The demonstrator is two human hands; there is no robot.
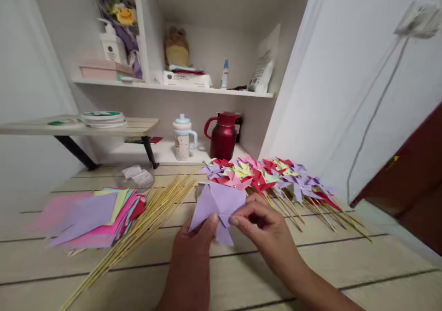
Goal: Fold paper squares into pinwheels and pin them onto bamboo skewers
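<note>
Both my hands hold a lilac paper pinwheel (218, 204) just above the pale wooden table (241, 278). My left hand (194, 246) grips its lower edge from below. My right hand (264, 225) pinches its right side with thumb and fingers. Behind it lies a pile of finished pinwheels (265, 175) in red, pink, yellow-green and lilac, their wooden sticks pointing toward the right front. To the left lie a bundle of loose bamboo sticks (148, 216) and a stack of coloured paper squares (93, 216).
A red jug (223, 136) and a pale blue-lidded cup (183, 138) stand at the back by the wall. A low side shelf (79, 127) with round plates juts out at left. Upper shelves hold bottles and boxes. A dark red door edge (410, 182) is at right.
</note>
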